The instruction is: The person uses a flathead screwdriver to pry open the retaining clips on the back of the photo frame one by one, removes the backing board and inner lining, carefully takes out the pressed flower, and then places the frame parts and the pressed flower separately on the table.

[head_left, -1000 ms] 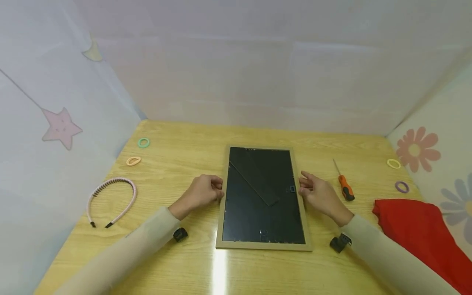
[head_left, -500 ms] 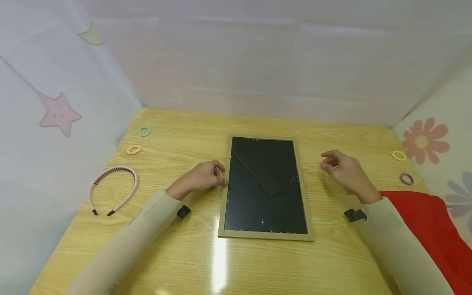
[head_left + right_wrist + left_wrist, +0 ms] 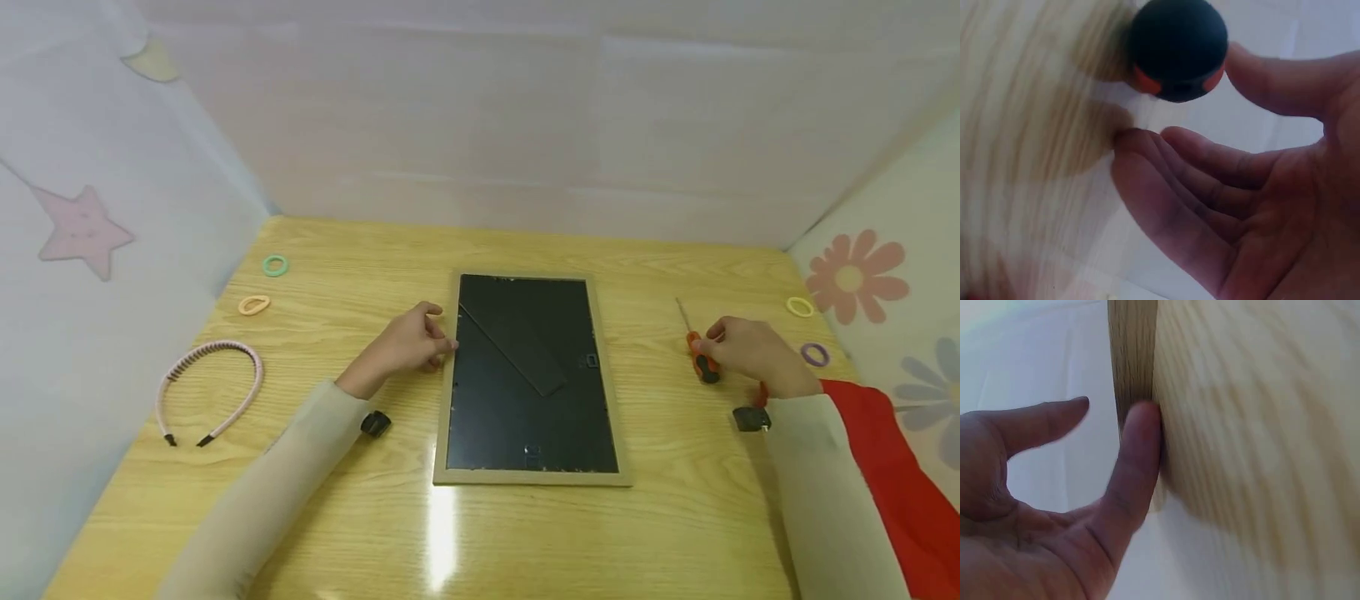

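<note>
— From the head camera, what lies where?

— A picture frame [image 3: 531, 379] lies face down, black back up, in the middle of the wooden surface [image 3: 375, 517]. The left hand [image 3: 408, 342] rests at its left edge, fingers loosely curled and touching the rim, holding nothing. To the right, well apart from the frame, the right hand [image 3: 750, 354] is at the orange-and-black screwdriver [image 3: 699, 354], fingertips on the handle.

— Gripping it?

— I cannot tell from there. Around them: a pink headband [image 3: 210, 387] at the near left, a green hair tie [image 3: 274, 266] and an orange hair tie [image 3: 253, 305] at the far left, a yellow hair tie [image 3: 799, 307] and a purple hair tie [image 3: 814, 355] at the far right, and a red cloth [image 3: 892, 467] at the near right.

— And the left wrist view?

— The thumb [image 3: 1138, 456] presses flat against the frame's wooden edge [image 3: 1141, 356], the forefinger apart and straight (much blur here).

— The right wrist?

— The screwdriver's black butt with orange marks [image 3: 1179, 47] sits between thumb [image 3: 1272, 81] and bent fingers [image 3: 1166, 181]; the hand is cupped round it, not yet clamped.
</note>
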